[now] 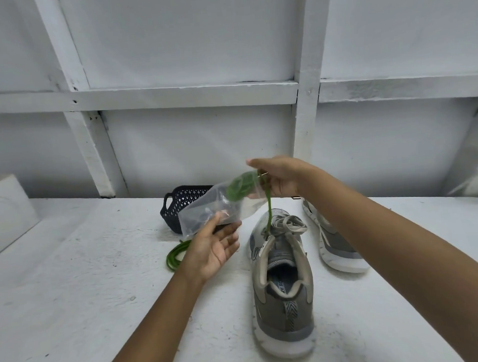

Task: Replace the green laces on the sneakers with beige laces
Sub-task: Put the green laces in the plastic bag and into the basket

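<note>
Two sneakers point(282, 312) near bag point(206, 210) — tabletop point(84, 274) stretches left.

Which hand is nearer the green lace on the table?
Left. The left hand is beside the green lace, pinching the clear bag; the right hand is raised at the bag's mouth.

Both forearms, lower centre and lower right of frame, are bare; left hand point(212, 249) and right hand point(277, 178) likewise bare.
</note>
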